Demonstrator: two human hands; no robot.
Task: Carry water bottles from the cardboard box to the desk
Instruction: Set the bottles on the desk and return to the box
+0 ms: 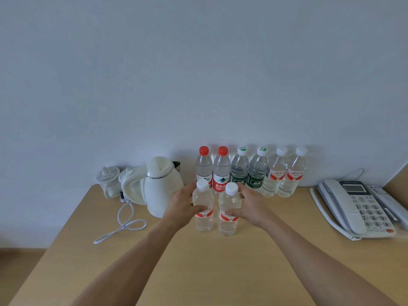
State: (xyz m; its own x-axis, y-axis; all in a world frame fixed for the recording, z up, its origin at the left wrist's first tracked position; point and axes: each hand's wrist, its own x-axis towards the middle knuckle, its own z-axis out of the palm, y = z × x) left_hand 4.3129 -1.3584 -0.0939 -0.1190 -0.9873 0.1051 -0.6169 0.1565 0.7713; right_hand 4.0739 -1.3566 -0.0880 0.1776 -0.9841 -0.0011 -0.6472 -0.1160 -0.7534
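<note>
Wooden desk [198, 272] against white wall [198, 62].

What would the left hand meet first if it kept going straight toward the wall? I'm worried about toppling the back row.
Probably the left red-capped bottle. The left hand, gripping a white-capped bottle, points toward it; the held bottle would likely touch first. Depth is hard to judge.

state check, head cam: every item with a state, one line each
left hand: grips left front bottle, upright, capped
right hand: grips right front bottle, upright, capped
six back-row bottles: upright, capped, at wall
kettle: lid shut
power cord: loose on desk
phone handset: on cradle
</note>
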